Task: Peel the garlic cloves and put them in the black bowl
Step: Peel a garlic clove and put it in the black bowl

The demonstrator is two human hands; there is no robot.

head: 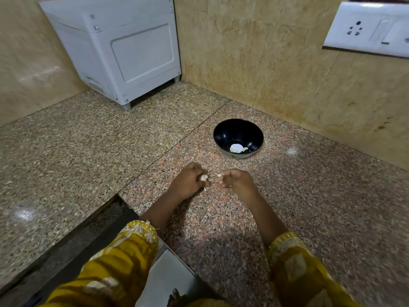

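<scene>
The black bowl (238, 131) stands on the granite counter (287, 207) with pale peeled garlic cloves (238, 148) lying at its bottom. Just in front of it, my left hand (188, 180) grips a garlic cluster (203, 177), white skin showing between the curled fingers. My right hand (238, 181) sits a few centimetres to the right and pinches a small garlic piece (219, 175) at its fingertips; I cannot tell whether it is a clove or skin. A scrap of garlic skin (205, 189) lies under the left hand.
A white appliance (124, 52) stands in the back corner on short feet. Tiled walls close the counter at the back and right, with a socket plate (367, 29) on the right wall. The counter drops off at a dark gap (93, 229) on the near left.
</scene>
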